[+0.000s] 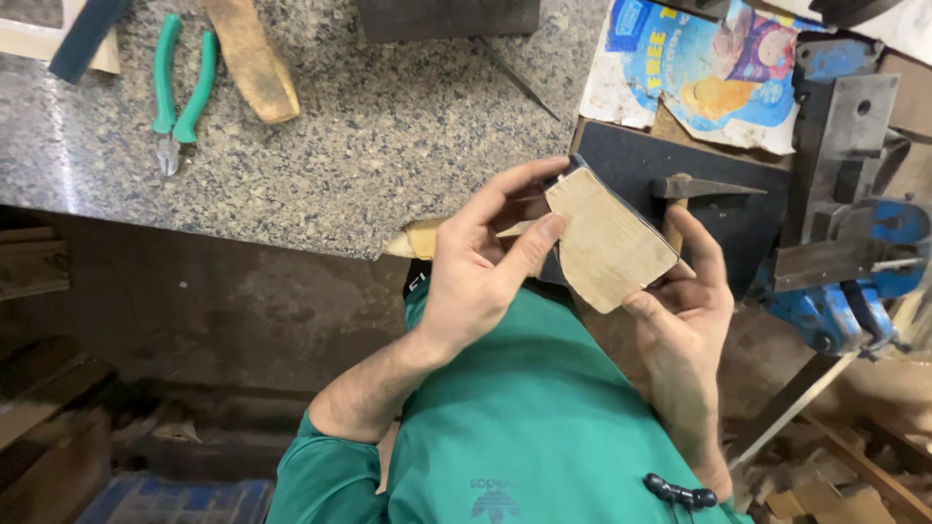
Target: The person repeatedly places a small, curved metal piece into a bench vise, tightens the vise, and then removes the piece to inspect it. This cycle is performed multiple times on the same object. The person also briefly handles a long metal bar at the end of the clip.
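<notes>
Both of my hands hold a thick tan block with a dark cover edge (610, 238), like a bound stack of pages, tilted above my lap. My left hand (485, 262) grips its left edge, thumb pressed on the tan face and fingers curled over the top corner. My right hand (684, 301) supports the block from below and behind at its right side. A hammer (701, 186) with a wooden handle lies on a dark board (641, 160) just behind the block.
A speckled granite counter (388, 146) carries green-handled pliers (180, 92), a wooden handle piece (254, 60) and a dark block (447, 17). A blue bench vise (854, 243) stands at the right. Colourful printed packaging (709, 68) lies at top right. Wood scraps lie on the floor.
</notes>
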